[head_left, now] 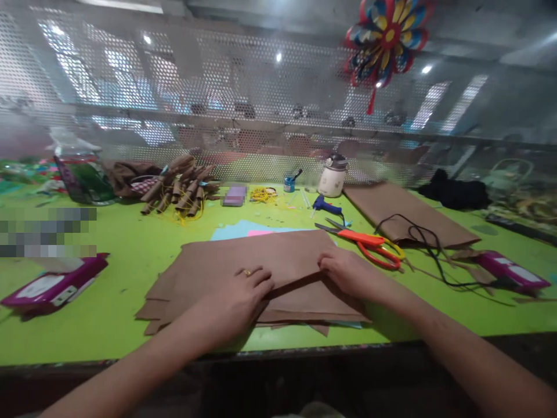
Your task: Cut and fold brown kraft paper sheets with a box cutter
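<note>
A stack of brown paper (209,261) lies in front of me, its sheets slightly fanned at the left. My left hand (241,293), with a ring on one finger, rests on the top sheet with fingers stretched and a little bent. At the right end, my right hand (343,270) has its fingers closed on the edge of the top sheet, which is lifted off the sheets below. Light blue paper (235,229) and a bit of pink paper (261,233) stick out behind the stack. Scissors (369,244) with orange and yellow handles lie beyond my right hand.
Behind the scissors are a blue glue gun (326,204), a white bottle (333,177) and more brown paper (418,215). Rolled brown paper pieces (183,188) lie back left. Purple power strips (56,284) flank the work, and a black cord (429,238) loops at right.
</note>
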`<action>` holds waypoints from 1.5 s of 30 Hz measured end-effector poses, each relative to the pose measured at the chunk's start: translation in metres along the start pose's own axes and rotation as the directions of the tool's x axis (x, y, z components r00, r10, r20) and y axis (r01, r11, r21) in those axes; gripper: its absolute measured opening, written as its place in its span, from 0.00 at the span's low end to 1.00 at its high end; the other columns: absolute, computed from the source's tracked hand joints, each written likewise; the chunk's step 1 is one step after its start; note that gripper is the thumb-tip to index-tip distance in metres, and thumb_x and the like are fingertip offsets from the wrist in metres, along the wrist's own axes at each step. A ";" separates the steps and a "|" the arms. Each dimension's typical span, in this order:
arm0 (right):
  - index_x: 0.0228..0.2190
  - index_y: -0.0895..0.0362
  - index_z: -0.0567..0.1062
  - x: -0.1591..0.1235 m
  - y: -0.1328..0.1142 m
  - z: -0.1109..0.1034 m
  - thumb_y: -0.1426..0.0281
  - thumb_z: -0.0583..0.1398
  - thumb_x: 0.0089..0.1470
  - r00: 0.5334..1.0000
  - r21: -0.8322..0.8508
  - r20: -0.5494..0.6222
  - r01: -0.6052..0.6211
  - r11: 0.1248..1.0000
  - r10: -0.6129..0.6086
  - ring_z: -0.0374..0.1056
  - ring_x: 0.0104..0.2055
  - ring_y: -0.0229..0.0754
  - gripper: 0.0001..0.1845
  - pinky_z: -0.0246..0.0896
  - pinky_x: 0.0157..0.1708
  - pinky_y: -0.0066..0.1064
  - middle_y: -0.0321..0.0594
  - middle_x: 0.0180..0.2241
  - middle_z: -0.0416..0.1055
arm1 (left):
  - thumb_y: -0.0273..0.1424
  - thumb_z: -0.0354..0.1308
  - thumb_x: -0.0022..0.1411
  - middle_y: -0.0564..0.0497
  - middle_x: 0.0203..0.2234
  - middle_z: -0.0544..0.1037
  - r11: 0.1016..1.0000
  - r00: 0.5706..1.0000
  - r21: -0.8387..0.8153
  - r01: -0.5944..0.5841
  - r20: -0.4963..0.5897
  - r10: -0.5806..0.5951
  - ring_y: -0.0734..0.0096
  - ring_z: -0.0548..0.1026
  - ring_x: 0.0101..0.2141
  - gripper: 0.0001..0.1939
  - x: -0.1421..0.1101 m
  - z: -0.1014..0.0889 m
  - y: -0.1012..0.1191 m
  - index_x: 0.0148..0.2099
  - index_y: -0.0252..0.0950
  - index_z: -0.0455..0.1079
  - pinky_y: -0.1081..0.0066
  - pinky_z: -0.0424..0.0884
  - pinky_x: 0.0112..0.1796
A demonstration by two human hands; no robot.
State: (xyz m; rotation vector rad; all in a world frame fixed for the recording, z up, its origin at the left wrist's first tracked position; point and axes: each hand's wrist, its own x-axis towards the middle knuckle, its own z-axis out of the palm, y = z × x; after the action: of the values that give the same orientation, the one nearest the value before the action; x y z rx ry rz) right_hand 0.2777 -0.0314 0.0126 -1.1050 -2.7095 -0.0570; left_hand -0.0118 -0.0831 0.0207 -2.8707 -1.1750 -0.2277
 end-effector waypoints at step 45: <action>0.41 0.56 0.77 -0.034 0.015 0.028 0.81 0.54 0.53 0.851 0.151 -0.515 -0.031 0.988 0.105 0.71 0.43 0.48 0.18 0.68 0.44 0.46 0.45 0.39 0.76 | 0.17 0.45 0.49 0.43 0.50 0.77 0.920 0.912 0.080 0.383 -0.191 -0.363 0.53 0.75 0.48 0.31 -0.070 -0.006 -0.076 0.53 0.36 0.74 0.52 0.71 0.50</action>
State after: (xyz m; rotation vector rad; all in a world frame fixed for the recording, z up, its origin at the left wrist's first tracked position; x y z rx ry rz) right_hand 0.3062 -0.0408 -0.0228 -0.9716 -2.1521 -0.1364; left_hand -0.1152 -0.0778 0.0138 -2.4463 -1.6314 -0.3944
